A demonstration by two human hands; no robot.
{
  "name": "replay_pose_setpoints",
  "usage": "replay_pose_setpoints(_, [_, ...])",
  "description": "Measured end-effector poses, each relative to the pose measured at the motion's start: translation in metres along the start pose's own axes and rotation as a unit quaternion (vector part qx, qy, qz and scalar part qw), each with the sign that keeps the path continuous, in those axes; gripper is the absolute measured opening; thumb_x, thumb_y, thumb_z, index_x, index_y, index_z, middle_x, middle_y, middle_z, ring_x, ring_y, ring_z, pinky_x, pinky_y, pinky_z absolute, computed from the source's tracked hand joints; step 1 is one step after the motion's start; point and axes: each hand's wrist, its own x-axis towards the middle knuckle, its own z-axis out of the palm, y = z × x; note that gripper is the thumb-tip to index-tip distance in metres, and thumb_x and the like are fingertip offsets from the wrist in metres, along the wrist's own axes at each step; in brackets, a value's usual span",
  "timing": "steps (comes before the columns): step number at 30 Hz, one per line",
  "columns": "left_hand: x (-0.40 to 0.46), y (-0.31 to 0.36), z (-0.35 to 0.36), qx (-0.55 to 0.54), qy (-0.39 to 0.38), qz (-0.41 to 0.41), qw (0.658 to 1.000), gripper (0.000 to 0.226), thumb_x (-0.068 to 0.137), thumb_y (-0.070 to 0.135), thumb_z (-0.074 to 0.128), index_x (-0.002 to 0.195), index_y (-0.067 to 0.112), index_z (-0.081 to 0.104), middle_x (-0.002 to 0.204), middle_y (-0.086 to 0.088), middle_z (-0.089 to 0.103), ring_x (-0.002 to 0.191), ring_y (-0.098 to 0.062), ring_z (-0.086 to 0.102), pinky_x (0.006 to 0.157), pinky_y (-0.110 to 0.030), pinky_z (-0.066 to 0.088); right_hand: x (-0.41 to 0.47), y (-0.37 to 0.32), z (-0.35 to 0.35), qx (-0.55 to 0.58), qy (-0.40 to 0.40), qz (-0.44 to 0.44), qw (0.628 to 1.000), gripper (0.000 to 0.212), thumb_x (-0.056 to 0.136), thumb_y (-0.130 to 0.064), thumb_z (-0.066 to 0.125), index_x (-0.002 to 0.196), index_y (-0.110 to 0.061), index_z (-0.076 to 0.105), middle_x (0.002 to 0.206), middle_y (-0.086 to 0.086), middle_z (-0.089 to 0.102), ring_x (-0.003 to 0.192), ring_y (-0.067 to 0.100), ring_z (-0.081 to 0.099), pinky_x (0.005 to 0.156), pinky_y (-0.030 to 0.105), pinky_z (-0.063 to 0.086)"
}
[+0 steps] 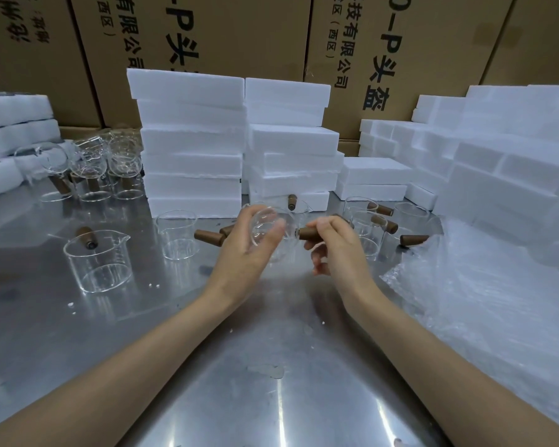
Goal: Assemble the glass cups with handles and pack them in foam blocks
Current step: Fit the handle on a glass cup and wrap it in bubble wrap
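Both forearms are reaching up from the bottom corners of the frame and meeting just above centre, over the steel table (271, 398). The left hand (252, 243) is curling its fingers round a clear glass cup (268, 227) tipped on its side. The right hand (336, 243) is pinching a brown wooden handle (312, 233) held level, its end touching the cup's side.

Cardboard cartons (239, 33) are filling the top of the frame. Below them, two tall foam stacks (194, 146) are standing upper centre, with looser foam blocks (497, 150) piling up at the right and more at the far left. Bubble wrap (465, 285) is lying at the lower right.

Three stacked cups with handles (91, 166) are standing at the upper left, though overlapping glass is making that count uncertain. One handled cup (97, 259) is sitting at the left, a plain cup (176, 233) beside it, and about four more at the right. A loose handle (208, 237) is lying at centre.
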Motion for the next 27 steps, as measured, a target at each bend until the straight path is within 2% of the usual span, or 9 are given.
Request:
replay_pose_setpoints(4, [0.0010,-0.0008,0.0018,-0.015,0.010,-0.022,1.000,0.033,0.085,0.055,0.042,0.101,0.029,0.056,0.102,0.004,0.064,0.091,-0.018,0.064,0.075,-0.030,0.052,0.0021,0.0046,-0.0025,-0.180,-0.016,-0.048,0.982,0.045,0.098,-0.037,0.041,0.059,-0.022,0.056,0.040,-0.024,0.050,0.042,-0.009,0.047,0.052,0.017,0.030])
replay_pose_setpoints(6, [0.0007,-0.0001,0.0013,-0.021,-0.004,-0.027,0.999,0.039,0.081,0.059,0.048,0.103,0.028,0.057,0.108,0.006,0.064,0.098,-0.015,0.064,0.082,-0.031,0.051,0.0025,0.0060,-0.0031,-0.214,-0.005,-0.071,0.974,0.051,0.099,-0.035,0.038,0.052,-0.025,0.057,0.038,-0.024,0.048,0.043,-0.012,0.046,0.053,0.016,0.028])
replay_pose_setpoints(8, [-0.0001,0.0021,-0.0006,-0.015,-0.020,-0.012,1.000,0.048,0.075,0.060,0.058,0.109,0.026,0.058,0.113,0.010,0.063,0.107,-0.007,0.061,0.089,-0.023,0.047,0.0030,0.0051,-0.0040,-0.220,0.015,-0.097,0.971,0.054,0.099,-0.033,0.038,0.049,-0.027,0.056,0.037,-0.023,0.047,0.043,-0.010,0.047,0.049,0.012,0.030])
replay_pose_setpoints(11, [-0.0019,0.0047,-0.0011,0.030,-0.034,0.030,0.999,0.054,0.071,0.041,0.075,0.117,0.019,0.057,0.117,0.009,0.062,0.113,-0.003,0.057,0.096,-0.017,0.043,0.0039,0.0057,-0.0045,-0.229,0.043,-0.131,0.964,0.061,0.099,-0.031,0.038,0.040,-0.031,0.055,0.040,-0.023,0.051,0.049,-0.005,0.051,0.049,0.011,0.033])
replay_pose_setpoints(13, [-0.0026,0.0059,-0.0002,0.030,-0.034,0.031,0.998,0.055,0.068,0.031,0.080,0.115,0.015,0.057,0.116,0.006,0.063,0.114,-0.003,0.057,0.098,-0.017,0.041,0.0035,0.0066,-0.0041,-0.241,0.052,-0.142,0.959,0.060,0.098,-0.031,0.039,0.041,-0.039,0.055,0.042,-0.024,0.053,0.051,-0.001,0.051,0.049,0.013,0.033])
replay_pose_setpoints(16, [-0.0017,0.0067,0.0019,0.006,-0.005,0.015,1.000,0.047,0.067,0.019,0.087,0.104,0.014,0.057,0.110,0.000,0.066,0.109,-0.005,0.060,0.093,-0.014,0.041,0.0041,0.0087,-0.0037,-0.263,0.062,-0.166,0.948,0.062,0.098,-0.030,0.038,0.037,-0.028,0.046,0.037,-0.020,0.045,0.043,0.000,0.045,0.044,0.017,0.028])
replay_pose_setpoints(20, [-0.0018,0.0080,0.0040,-0.036,0.048,-0.030,0.998,0.042,0.063,0.025,0.089,0.091,0.017,0.059,0.103,0.001,0.068,0.098,0.002,0.062,0.078,-0.005,0.043,0.0019,0.0102,0.0001,-0.300,0.055,-0.192,0.933,0.052,0.099,-0.032,0.034,0.049,-0.033,0.050,0.043,-0.024,0.051,0.054,-0.004,0.052,0.051,0.012,0.033])
replay_pose_setpoints(23, [-0.0002,0.0083,0.0040,-0.095,0.078,-0.068,0.990,0.031,0.065,0.036,0.080,0.082,0.018,0.063,0.094,0.007,0.072,0.093,0.002,0.065,0.074,-0.009,0.046,-0.0003,0.0099,0.0030,-0.305,0.047,-0.209,0.928,0.052,0.099,-0.032,0.034,0.049,-0.033,0.046,0.050,-0.024,0.052,0.060,-0.001,0.057,0.058,0.012,0.036])
replay_pose_setpoints(27, [0.0055,0.0059,-0.0003,-0.124,0.086,-0.101,0.983,0.017,0.086,0.032,0.067,0.080,0.016,0.069,0.090,0.009,0.074,0.088,0.001,0.066,0.076,-0.011,0.047,0.0012,0.0104,0.0012,-0.292,0.050,-0.188,0.936,0.051,0.098,-0.033,0.034,0.053,-0.024,0.056,0.059,-0.017,0.062,0.069,0.006,0.063,0.067,0.019,0.045])
